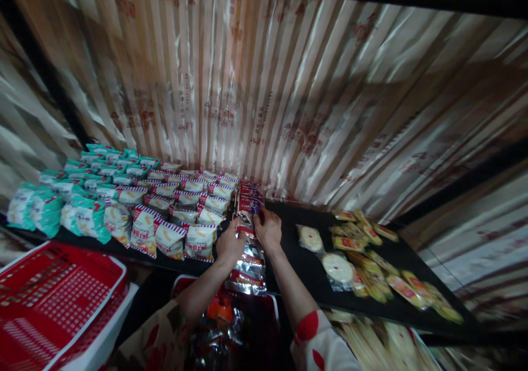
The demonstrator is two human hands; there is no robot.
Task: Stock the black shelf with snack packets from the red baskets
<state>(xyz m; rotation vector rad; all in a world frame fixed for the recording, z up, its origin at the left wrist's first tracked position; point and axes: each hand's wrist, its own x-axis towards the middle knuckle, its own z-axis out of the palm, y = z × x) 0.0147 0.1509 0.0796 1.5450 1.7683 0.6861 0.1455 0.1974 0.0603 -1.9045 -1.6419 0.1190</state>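
Note:
Both my hands are at a row of flat red packets (pixel 251 202) with silvery lower ends, laid on a black shelf (pixel 295 274). My left hand (pixel 231 244) grips the left edge of a red packet in the row. On the opposite edge, my right hand (pixel 269 229) has its fingers curled round the same packet. Nearer to me, silver packets (pixel 246 277) continue the line down to the shelf's front edge. Just left of my left hand stand white snack bags (pixel 199 241) with striped tops. My fingers partly hide the gripped packet.
Teal bags (pixel 88 217) stand at the far left. A red basket (pixel 61 299) sits at lower left; another basket (pixel 275 310) with packets is below my hands. Round white packs (pixel 338 267) and yellow packs (pixel 371 277) lie right. Corrugated sheeting (pixel 247 85) rises behind.

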